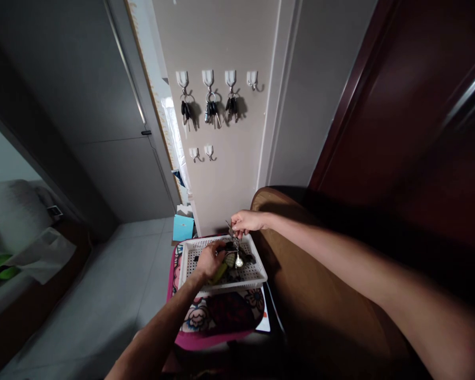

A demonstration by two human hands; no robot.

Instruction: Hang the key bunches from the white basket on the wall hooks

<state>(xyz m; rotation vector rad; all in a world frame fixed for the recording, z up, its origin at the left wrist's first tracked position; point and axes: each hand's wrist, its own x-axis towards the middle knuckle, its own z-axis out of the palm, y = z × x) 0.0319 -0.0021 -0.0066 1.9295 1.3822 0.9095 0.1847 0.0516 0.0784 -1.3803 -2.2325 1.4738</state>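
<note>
My right hand (247,221) is above the basket, its fingers pinched on a bunch of keys (231,230). From the keys a chain hangs down, ending in a round, shiny silver pendant (238,260). My left hand (209,259) reaches into the white plastic basket (237,287), fingers curled at dark items beside the hanging chain; what they grip is not clear. In the basket lie a yellow-green item (220,273) and several small dark things, partly covered by my hands.
The basket stands on a pink-edged, flower-patterned case (198,316). Three key bunches (212,112) hang from white wall hooks (208,78); other hooks (252,79) hold nothing. A brown wooden panel (301,295) stands at the right, a blue box (183,227) behind left.
</note>
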